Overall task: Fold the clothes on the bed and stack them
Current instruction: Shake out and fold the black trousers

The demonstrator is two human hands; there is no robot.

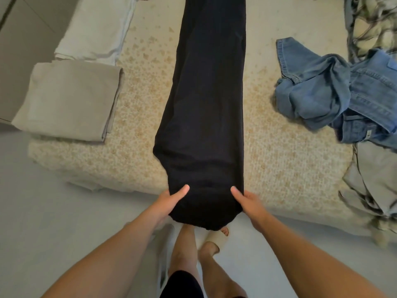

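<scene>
A long black pair of trousers [206, 100] lies lengthwise down the middle of the bed [279, 168], its near end hanging over the bed's front edge. My left hand [169, 203] grips the near end's left corner, thumb on top. My right hand [247, 203] grips the right corner the same way. A folded beige garment [68, 100] lies at the bed's left edge, with a folded pale garment [96, 26] behind it. A crumpled blue denim piece [335, 91] lies to the right.
A plaid black-and-cream cloth [371, 22] lies at the far right, with a grey garment [373, 177] below the denim. My feet in pale slippers [217, 237] stand on the light floor [53, 211] right at the bed's front edge.
</scene>
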